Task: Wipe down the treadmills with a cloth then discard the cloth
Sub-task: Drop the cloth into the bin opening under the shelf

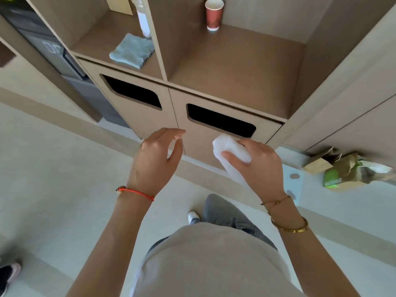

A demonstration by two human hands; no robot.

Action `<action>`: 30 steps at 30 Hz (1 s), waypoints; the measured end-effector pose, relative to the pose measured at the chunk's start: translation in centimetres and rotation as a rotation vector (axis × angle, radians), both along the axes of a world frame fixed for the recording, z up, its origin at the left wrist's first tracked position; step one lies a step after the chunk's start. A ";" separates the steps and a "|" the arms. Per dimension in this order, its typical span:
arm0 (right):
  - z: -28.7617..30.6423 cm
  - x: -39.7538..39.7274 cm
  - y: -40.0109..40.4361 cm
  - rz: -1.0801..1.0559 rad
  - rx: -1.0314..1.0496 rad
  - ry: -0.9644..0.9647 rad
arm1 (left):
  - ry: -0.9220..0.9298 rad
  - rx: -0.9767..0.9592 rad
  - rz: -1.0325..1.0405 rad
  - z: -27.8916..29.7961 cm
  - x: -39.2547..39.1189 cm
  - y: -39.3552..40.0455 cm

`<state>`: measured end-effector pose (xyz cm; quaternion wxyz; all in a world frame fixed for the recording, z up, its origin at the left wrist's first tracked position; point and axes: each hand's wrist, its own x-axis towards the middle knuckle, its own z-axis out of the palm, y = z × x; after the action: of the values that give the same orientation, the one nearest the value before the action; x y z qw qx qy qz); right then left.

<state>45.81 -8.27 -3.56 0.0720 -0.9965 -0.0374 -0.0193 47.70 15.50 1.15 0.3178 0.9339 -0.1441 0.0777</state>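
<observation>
Cabinetry point(214, 67) in pale wood fills the far half of the view, with open shelf bays above and two door panels below. Each panel is cut with a dark rounded slot: the left slot point(131, 92) and the right slot point(220, 121). Pale flooring point(53, 168) is spread across the near ground. The person's beige top point(214, 264) and grey trousers point(225, 213) are seen at the near edge, with one white shoe tip point(193, 217) between them.

On the right, at the foot of the cabinetry, crumpled paper bags point(342, 170) with green print are piled on the floor. A folded light blue cloth point(132, 50) is laid on the left shelf, touching a white bottle point(142, 20) behind it. A red paper cup point(214, 13) is stood upright on the far part of the right shelf.

The right hand point(259, 166) is clamped on a white cloth point(232, 153), with thumb and fingers curled round it; the cloth is held just below the right slot, in front of the door panel, not inside it. The left hand point(158, 155) is held free beside it, fingers loosely apart and holding nothing, near the seam between the two doors. A red cord bracelet point(137, 192) is worn on the left wrist and a gold bangle point(289, 227) on the right.
</observation>
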 end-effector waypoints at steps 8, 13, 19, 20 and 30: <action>-1.7 7.1 -1.0 -0.170 0.197 -0.281 | -0.017 -0.013 -0.117 -0.5 8.6 -0.5; -1.8 13.1 -2.6 -0.268 0.246 -0.367 | -0.020 0.000 -0.144 -0.7 14.6 -2.1; -1.4 19.4 -5.1 -0.319 0.260 -0.428 | -0.023 0.024 -0.182 -0.9 20.7 -4.5; -1.5 20.2 -5.5 -0.314 0.249 -0.425 | -0.016 0.029 -0.190 -1.1 21.6 -4.9; -4.0 25.4 -8.1 -0.359 0.170 -0.406 | 0.134 0.123 -0.272 -5.1 27.4 -8.0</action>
<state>71.20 -16.40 -7.60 0.1417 -0.9533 0.1278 -0.2340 75.07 7.53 -3.98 0.2765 0.9265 -0.2524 -0.0374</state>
